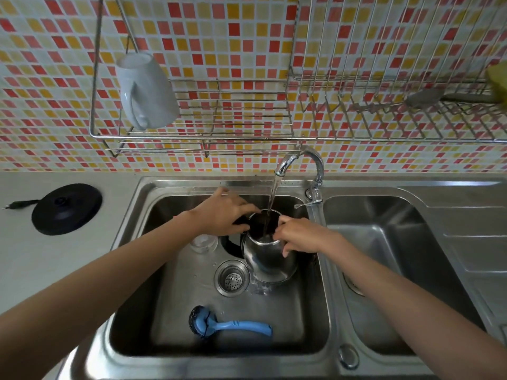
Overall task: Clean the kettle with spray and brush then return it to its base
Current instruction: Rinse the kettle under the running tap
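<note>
At the rim, left hand [222,212] and right hand [299,237] clasp the kettle [270,260] from opposite sides; it stands upright in the sink [288,319] under the running faucet [301,157]. Its base [66,208] lies leftward on the counter [22,242], nearer the left hand.

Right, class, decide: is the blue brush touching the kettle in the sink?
Apart. The head view shows the blue brush lying near the front of the sink, with bare steel floor between it and the kettle.
</note>
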